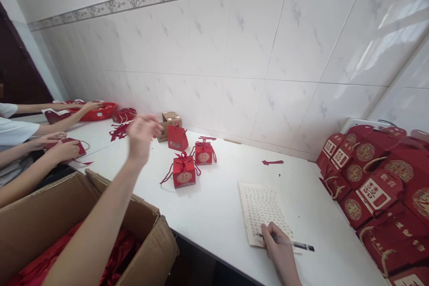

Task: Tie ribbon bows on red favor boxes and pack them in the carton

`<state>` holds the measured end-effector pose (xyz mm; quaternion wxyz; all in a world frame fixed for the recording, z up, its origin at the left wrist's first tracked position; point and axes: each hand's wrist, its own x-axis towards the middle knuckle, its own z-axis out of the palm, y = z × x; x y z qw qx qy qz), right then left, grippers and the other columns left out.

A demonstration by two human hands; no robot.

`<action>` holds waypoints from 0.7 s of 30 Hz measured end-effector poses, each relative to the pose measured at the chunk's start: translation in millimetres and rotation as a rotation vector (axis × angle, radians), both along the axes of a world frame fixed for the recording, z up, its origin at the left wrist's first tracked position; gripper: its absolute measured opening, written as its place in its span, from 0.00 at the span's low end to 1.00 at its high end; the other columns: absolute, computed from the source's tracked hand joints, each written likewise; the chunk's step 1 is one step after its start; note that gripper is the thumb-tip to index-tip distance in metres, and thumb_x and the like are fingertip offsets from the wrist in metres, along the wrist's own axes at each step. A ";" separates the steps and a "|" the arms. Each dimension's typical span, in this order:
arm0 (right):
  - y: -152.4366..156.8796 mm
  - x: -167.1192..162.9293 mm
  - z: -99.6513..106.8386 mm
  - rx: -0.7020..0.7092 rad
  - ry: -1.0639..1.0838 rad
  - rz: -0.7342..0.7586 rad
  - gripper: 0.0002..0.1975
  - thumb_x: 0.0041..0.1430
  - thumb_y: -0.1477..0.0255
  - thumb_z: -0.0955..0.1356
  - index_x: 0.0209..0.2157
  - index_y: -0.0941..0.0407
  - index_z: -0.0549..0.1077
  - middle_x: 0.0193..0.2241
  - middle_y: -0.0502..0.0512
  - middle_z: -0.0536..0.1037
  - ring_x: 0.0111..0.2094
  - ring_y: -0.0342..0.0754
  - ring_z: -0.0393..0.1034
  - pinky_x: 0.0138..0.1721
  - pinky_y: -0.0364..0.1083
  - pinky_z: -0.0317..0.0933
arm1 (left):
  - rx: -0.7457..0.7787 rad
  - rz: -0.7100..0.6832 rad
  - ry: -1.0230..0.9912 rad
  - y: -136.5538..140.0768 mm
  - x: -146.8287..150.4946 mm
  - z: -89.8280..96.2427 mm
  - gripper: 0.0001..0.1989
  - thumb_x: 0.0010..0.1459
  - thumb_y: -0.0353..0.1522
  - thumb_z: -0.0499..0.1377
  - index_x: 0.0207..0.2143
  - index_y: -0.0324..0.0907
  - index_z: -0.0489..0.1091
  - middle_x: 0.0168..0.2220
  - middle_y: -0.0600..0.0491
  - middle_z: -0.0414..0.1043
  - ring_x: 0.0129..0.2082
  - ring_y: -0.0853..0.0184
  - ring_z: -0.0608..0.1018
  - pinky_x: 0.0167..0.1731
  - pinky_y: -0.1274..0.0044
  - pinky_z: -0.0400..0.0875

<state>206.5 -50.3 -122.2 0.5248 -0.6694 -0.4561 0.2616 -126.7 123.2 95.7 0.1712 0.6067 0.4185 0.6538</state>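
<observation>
My right hand point(278, 250) is closed around a black pen point(304, 246), its tip at the lower part of a sheet of paper point(266, 203) covered in rows of handwriting. The paper lies flat on the white table. My left hand point(142, 136) is raised over the table's left part, smeared by motion, so its fingers cannot be read. To its right stand two red gift boxes, one in front point(184, 173) and one behind point(203, 153), both with ribbon bows and cords. Behind them is a plain red box point(177, 137) beside a small cardboard box point(170, 119).
An open cardboard carton point(147, 225) with red ribbon-like material stands at the table's front left. Many red boxes point(365, 196) are piled on the right. Two people's arms work at left, near a red basin point(109, 111). A tiled wall point(248, 62) rises behind.
</observation>
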 end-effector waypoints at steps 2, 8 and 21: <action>-0.4 0.2 -1.6 0.006 0.002 0.001 0.23 0.51 0.52 0.62 0.16 0.54 0.53 0.14 0.46 0.56 0.19 0.44 0.52 0.23 0.43 0.50 | -0.197 -0.069 0.193 6.6 15.0 -30.1 0.15 0.52 0.37 0.58 0.39 0.36 0.68 0.39 0.49 0.71 0.38 0.63 0.74 0.42 0.69 0.69; -1.2 -0.4 -2.7 -0.022 0.030 0.014 0.23 0.52 0.52 0.62 0.17 0.54 0.53 0.14 0.47 0.57 0.19 0.44 0.52 0.22 0.43 0.49 | -0.413 0.003 0.570 19.1 41.5 -99.2 0.33 0.45 0.44 0.59 0.53 0.39 0.59 0.56 0.39 0.59 0.57 0.48 0.59 0.56 0.58 0.48; -5.0 -4.8 12.9 0.029 0.125 -0.028 0.25 0.52 0.46 0.62 0.25 0.56 0.65 0.15 0.48 0.64 0.17 0.44 0.57 0.19 0.42 0.52 | -0.764 -0.367 0.759 -10.6 55.9 -102.9 0.23 0.51 0.50 0.52 0.39 0.41 0.65 0.38 0.48 0.74 0.34 0.60 0.77 0.33 0.74 0.70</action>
